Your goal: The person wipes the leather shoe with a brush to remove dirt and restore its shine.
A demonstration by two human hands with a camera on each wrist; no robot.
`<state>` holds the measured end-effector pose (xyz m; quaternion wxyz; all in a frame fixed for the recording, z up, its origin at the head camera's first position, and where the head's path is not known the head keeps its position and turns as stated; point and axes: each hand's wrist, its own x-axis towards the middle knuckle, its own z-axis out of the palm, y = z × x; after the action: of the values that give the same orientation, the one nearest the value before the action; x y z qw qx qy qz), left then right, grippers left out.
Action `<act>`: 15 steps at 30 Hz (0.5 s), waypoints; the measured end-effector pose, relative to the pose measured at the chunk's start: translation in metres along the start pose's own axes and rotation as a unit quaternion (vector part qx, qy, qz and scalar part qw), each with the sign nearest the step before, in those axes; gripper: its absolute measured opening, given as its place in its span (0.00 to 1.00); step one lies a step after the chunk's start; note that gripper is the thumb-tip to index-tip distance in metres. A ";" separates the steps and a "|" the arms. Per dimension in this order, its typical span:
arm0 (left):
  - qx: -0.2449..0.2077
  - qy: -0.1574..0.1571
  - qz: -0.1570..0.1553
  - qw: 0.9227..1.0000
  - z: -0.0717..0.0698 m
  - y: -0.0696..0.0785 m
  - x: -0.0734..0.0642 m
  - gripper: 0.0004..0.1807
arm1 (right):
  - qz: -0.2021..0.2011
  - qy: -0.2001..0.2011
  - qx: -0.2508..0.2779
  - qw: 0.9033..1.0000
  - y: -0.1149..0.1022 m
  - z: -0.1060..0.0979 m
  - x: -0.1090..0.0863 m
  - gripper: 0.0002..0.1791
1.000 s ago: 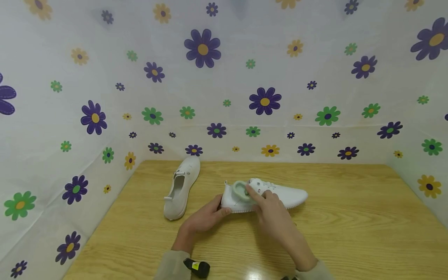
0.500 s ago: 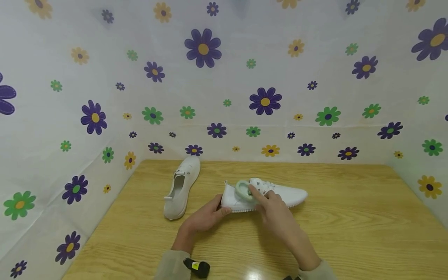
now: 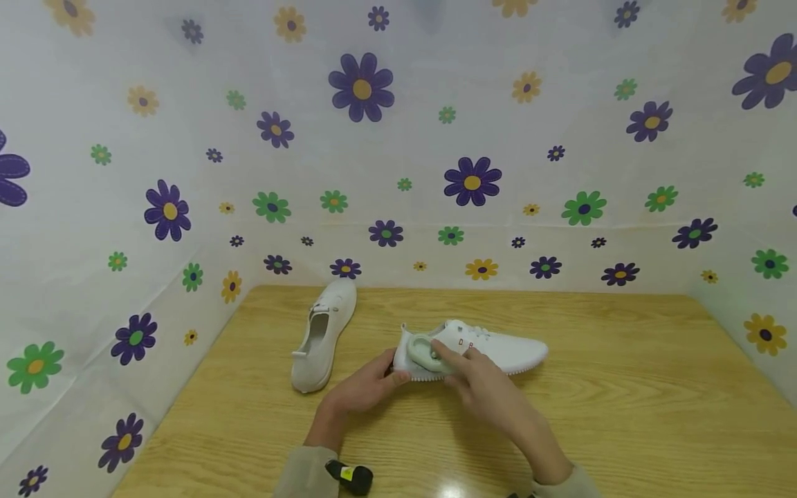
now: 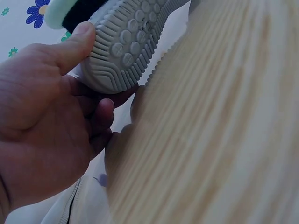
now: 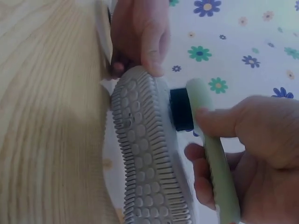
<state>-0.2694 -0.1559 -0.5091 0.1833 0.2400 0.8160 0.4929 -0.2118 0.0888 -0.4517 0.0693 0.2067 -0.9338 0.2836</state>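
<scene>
While your left hand [image 3: 367,384], low and left of centre in the head frame, grips a white shoe [image 3: 517,349] by the heel, its thumb lies on the sole edge and its fingers curl under the heel. Your right hand [image 3: 488,391], low and right of centre, holds a pale green brush [image 3: 422,351]: forefinger laid on the head, thumb pressing the back, other fingers bent round the handle. The dark bristles [image 5: 181,109] meet the shoe's side near the heel. You have this shoe below centre, toe to the right, sole [image 5: 145,154] facing both wrist cameras; whether it touches the tabletop, you cannot tell. A second shoe [image 3: 331,346], also white, sits sole down left of centre, toe toward the top edge, apart from your hands. Your sleeves [image 3: 305,474] enter at the bottom edge, a black device [image 3: 356,478] beside the left one. Wood-grain table [image 3: 623,387] fills the lower part; flowered backdrop [image 3: 411,138], the upper part and both sides.
</scene>
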 end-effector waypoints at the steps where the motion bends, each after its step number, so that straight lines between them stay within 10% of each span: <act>1: -0.001 -0.002 0.001 1.000 -0.001 0.000 -0.001 0.36 | 0.000 0.004 -0.004 1.000 -0.001 -0.001 0.000 0.30; 9: -0.007 -0.013 0.024 1.000 -0.003 -0.006 -0.002 0.32 | -0.037 -0.028 -0.023 0.999 -0.009 0.002 -0.001 0.31; 15: -0.014 -0.007 0.007 1.000 -0.003 -0.006 -0.001 0.34 | -0.021 0.052 -0.111 0.992 -0.012 0.014 0.002 0.29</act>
<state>-0.2715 -0.1614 -0.5131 0.1883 0.2468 0.8062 0.5036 -0.2089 0.0707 -0.4567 0.1459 0.2019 -0.9501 0.1875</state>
